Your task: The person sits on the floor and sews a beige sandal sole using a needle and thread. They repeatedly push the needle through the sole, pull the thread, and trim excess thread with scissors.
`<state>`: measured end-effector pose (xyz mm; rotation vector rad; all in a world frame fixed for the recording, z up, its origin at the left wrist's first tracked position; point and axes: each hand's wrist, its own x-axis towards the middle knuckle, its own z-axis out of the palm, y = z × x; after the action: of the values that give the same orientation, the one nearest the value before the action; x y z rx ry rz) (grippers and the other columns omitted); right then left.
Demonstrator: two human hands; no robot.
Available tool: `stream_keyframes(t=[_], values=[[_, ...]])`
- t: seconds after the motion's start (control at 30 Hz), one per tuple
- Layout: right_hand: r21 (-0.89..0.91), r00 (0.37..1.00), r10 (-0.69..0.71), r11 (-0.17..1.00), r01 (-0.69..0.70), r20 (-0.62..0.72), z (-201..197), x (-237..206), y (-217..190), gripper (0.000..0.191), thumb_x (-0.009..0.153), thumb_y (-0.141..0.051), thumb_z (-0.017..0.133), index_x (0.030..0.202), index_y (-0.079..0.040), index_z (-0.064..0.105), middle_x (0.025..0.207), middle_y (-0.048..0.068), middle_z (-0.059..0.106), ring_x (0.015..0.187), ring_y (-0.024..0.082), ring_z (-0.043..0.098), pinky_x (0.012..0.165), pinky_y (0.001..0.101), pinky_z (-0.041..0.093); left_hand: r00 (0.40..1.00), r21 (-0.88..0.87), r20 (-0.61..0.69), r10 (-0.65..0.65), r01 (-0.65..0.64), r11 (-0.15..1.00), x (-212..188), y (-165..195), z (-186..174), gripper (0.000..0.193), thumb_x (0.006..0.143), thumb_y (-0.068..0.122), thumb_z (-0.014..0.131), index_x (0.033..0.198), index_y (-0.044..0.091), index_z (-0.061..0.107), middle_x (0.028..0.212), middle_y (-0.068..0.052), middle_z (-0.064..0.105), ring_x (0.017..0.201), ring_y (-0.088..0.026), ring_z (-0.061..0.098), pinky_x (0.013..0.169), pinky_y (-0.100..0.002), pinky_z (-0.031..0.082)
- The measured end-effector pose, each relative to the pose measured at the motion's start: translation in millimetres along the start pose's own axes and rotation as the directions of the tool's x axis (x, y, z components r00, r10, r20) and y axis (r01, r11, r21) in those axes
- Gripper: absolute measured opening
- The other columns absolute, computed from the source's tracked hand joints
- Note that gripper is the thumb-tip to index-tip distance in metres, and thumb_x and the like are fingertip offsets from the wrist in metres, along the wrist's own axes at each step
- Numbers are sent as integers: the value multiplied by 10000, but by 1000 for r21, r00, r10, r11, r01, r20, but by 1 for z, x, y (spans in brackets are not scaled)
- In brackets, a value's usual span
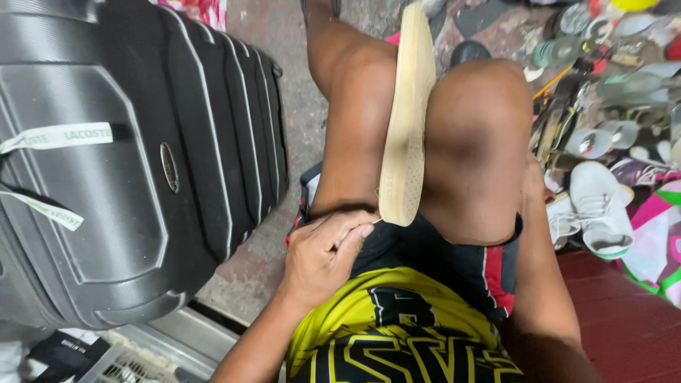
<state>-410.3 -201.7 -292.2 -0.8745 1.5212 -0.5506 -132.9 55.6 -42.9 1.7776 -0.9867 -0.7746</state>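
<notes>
Insole (406,128): a flat, elongated piece of tan foam-like material with rounded ends and a finely pitted surface, standing on edge and clamped between the person's two bare knees. Its long axis runs from the lap away toward the floor ahead, tilted slightly to the right at the far end; the broad perforated face turns toward the left thigh, and the near rounded end hangs just over the black shorts (425,248).

Left hand (328,255): resting on the left thigh, fingers curled loosely inward, fingertips (365,230) just beside, perhaps touching, the near end of the insole; it grips nothing that can be seen.

Right hand: hidden behind the right knee, only the forearm (543,284) showing, so whether it is open or closed cannot be told.

Surroundings: a hard-shell suitcase (128,163) of dark grey ribbed plastic lies at left on the bare concrete floor (248,269), with pale woven ribbons (57,136) tied across it. At right, a white sneaker (599,206) lies among a clutter of other shoes and soles (589,142). The person wears a glossy yellow and black jersey (383,326).
</notes>
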Motion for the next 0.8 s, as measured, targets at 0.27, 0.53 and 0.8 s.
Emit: stream_keyframes(t=[0.27, 0.53, 0.8], values=[[613, 677, -374, 777, -144, 634, -80, -72, -75, 436, 1056, -526, 657, 1035, -93, 607, 870, 32, 545, 736, 155, 514, 633, 324, 438, 976, -325, 89, -199, 217, 920, -8, 0, -10, 130, 1020, 103, 638, 1084, 17, 711, 892, 5, 758, 806, -17, 657, 714, -231, 544], [130, 219, -86, 972, -198, 972, -82, -177, -88, 659, 848, -535, 746, 1019, 93, 648, 754, 116, 588, 570, 201, 554, 469, 328, 456, 978, -209, -46, -202, 188, 960, -12, 0, -18, 129, 1005, 120, 647, 1038, 12, 711, 746, 30, 655, 695, 2, 531, 617, -203, 467], [-254, 94, 269, 955, -151, 958, -47, -226, -93, 647, 873, -616, 711, 824, 22, 616, 648, 40, 594, 533, 116, 525, 507, 264, 365, 974, -83, -96, -207, 199, 976, -12, 8, -23, 115, 989, 116, 670, 1033, 25, 726, 611, -51, 573, 555, -48, 479, 515, -246, 410]])
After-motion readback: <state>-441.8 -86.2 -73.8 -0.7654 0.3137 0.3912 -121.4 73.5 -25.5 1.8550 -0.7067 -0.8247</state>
